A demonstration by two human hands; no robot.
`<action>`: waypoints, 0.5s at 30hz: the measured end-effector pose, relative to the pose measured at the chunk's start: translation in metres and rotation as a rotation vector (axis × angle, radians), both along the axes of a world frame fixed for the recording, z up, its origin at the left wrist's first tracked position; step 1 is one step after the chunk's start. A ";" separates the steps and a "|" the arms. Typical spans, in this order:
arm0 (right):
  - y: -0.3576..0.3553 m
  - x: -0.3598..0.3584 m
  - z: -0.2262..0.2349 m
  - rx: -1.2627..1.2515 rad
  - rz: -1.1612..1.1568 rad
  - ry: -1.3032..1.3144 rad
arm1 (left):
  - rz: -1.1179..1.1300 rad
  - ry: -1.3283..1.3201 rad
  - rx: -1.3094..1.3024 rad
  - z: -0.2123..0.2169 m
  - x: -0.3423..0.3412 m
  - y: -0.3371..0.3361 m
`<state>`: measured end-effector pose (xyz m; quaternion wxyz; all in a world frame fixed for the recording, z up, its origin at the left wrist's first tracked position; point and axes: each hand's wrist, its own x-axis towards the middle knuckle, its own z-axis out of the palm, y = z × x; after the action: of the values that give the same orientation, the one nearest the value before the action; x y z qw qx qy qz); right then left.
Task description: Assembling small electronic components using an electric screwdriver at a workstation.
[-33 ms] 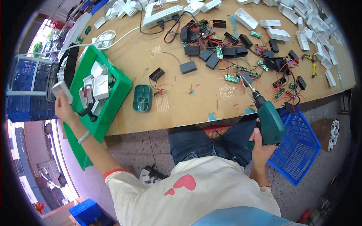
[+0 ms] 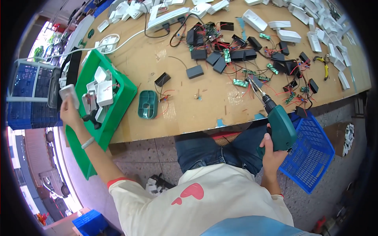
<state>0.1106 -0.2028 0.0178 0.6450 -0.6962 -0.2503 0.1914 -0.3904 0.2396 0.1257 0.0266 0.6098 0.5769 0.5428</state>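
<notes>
At the far left, my left hand [image 2: 70, 114] is closed on a white plastic casing [image 2: 69, 96], held just outside the left wall of the green tray [image 2: 125, 91]. Several white casings [image 2: 104, 93] lie in that tray, some with red wires, and a black piece [image 2: 93, 117] rests by its near side. Off the table's front edge, my right hand [image 2: 273, 151] grips the handle of a dark green electric screwdriver [image 2: 282, 125]. Its long bit points up and left over the table, close to small green circuit boards [image 2: 241, 82] and black boxes.
A green compartment dish [image 2: 148, 104] sits on the cardboard-covered table [image 2: 189, 114]. Black boxes [image 2: 194, 71] with wires spread across the middle. White casings [image 2: 254, 20] pile up at the back right, near yellow-handled pliers [image 2: 326, 70]. A blue crate [image 2: 309, 153] stands at my right.
My left hand has shifted slightly right with the white casing, closer to the green tray, and the casing has turned a little. My right hand keeps its hold on the electric screwdriver.
</notes>
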 end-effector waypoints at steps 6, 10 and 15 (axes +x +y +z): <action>-0.003 0.011 -0.001 0.010 -0.026 -0.030 | 0.729 1.079 -0.335 0.004 0.138 -0.047; -0.001 0.023 0.003 0.018 -0.091 -0.015 | 0.230 1.106 0.172 0.029 0.256 -0.052; 0.005 0.031 0.011 0.058 -0.128 -0.033 | -0.894 0.633 -0.014 -0.035 0.478 0.018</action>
<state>0.1413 -0.1981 0.0286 0.6716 -0.6950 -0.2212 0.1308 0.0877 0.2578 0.0911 0.0835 0.9289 0.2451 0.2648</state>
